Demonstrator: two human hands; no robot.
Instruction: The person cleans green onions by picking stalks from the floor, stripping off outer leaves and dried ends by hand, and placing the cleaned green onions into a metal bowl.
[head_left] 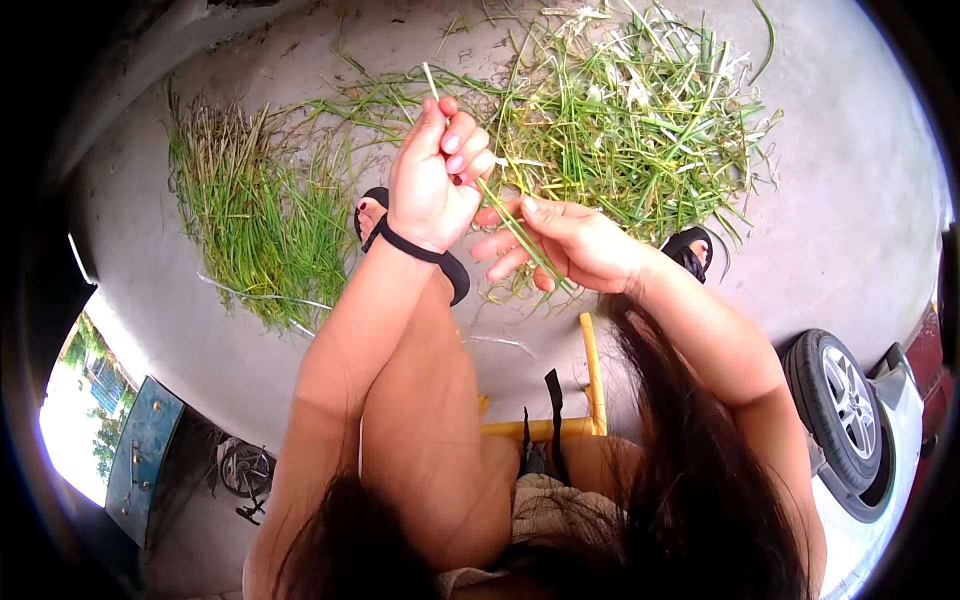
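My left hand (440, 170) is closed around a thin, grass-like green stalk (518, 236). The stalk's pale end sticks up past the thumb, and its green blades slant down to the right. Beside it, my right hand (575, 245) has its fingers spread, with the blades running across in front of them. The right thumb is close to the blades; whether it touches them I cannot tell. Beyond my hands, a loose, tangled heap of green and whitish stalks (630, 130) lies on the floor. A more evenly laid pile of green stalks (245, 205) is on the left.
My sandalled feet rest on the concrete floor (830, 200), near the two piles. Below me is a yellow stool frame (592, 375). A car wheel (845, 400) is at the right. A blue-green panel (143, 460) stands at lower left, near a small spoked wheel (245, 470).
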